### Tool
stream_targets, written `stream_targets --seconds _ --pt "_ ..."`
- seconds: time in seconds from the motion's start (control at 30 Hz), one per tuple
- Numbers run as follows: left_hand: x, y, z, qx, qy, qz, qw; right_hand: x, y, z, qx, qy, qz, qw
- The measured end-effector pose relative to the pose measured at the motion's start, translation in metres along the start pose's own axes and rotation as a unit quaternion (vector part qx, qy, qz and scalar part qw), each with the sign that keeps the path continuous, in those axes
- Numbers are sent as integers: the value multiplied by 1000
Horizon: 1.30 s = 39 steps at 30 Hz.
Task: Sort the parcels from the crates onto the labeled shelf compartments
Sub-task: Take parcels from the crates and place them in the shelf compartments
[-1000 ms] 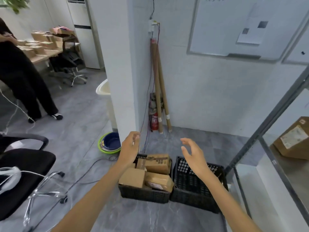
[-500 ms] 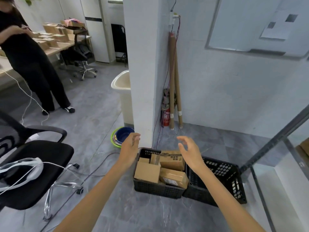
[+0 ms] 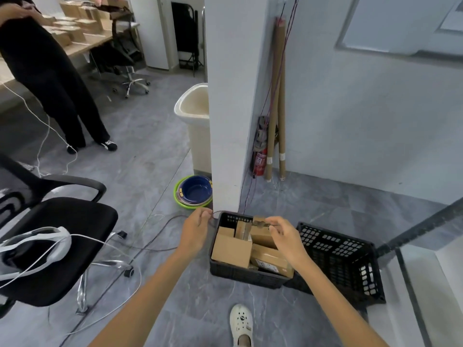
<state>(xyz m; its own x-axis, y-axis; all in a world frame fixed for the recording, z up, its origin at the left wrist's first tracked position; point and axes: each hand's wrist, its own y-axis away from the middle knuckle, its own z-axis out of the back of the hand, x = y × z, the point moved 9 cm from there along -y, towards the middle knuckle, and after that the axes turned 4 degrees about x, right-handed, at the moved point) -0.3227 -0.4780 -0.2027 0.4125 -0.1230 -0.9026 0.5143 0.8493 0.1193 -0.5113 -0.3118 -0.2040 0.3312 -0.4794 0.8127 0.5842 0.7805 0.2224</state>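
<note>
grey tile floor (image 3: 155, 156) | parcels (image 3: 231, 247) in left black crate (image 3: 248, 274), right crate (image 3: 338, 261) beside | left hand (image 3: 194, 230) loosely curled, empty, at crate's left rim | right hand (image 3: 285, 236) over parcels, grip unclear

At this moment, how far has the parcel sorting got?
Done: the right crate looks empty. In hand: nothing lifted; the right hand reaches over a parcel in the left crate, the left hand near its rim. Left: several boxes in that crate; the shelf compartments are barely in view.
</note>
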Motion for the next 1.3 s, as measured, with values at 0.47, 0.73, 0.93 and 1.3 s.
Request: stream_targets --seconds 0.47,0.73,0.93,1.3 --pt "104 -142 -67 38 -59 97 993 -121 -150 -37 44 -33 -169 984" --pt "227 -209 -127 126 -137 151 971 -221 -211 -102 45 -52 -300 952" --pt "371 -242 -181 197 -154 237 939 -342 -248 -182 41 -86 -411 907" --pt "518 -255 -291 229 10 342 911 -494 -282 -299 13 -300 -531 792"
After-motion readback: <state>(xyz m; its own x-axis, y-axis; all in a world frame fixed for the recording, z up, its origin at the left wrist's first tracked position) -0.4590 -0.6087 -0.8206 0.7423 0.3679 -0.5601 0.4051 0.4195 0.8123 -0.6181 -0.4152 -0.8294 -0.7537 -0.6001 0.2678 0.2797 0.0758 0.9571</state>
